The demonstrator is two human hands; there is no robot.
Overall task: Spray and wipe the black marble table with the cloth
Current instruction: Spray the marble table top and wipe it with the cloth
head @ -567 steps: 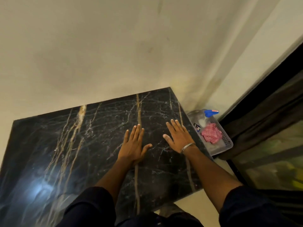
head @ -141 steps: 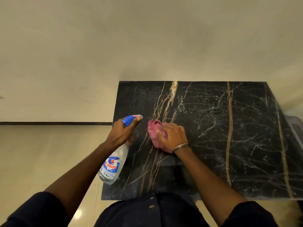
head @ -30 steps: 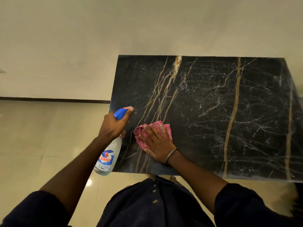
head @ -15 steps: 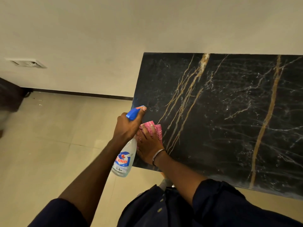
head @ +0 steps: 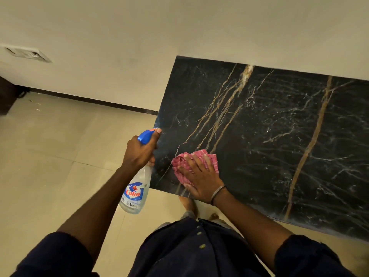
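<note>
The black marble table (head: 279, 136) with gold and white veins fills the right half of the head view. My right hand (head: 199, 176) lies flat with fingers spread on the pink checked cloth (head: 179, 166), pressing it onto the table's near left corner. My left hand (head: 139, 152) grips the neck of a clear spray bottle (head: 134, 194) with a blue trigger head, held in the air just left of the table's left edge, nozzle pointing toward the table.
A cream wall (head: 179, 27) runs along the table's far edge. Beige floor tiles (head: 50, 156) spread to the left, with a dark skirting strip (head: 89, 99) and a dark object (head: 6, 94) at the far left. My feet show under the table's near edge.
My right hand has slid the cloth a little to the right, away from the spray bottle, and the cloth is spread wider. The view has shifted slightly; the left hand keeps the bottle.
</note>
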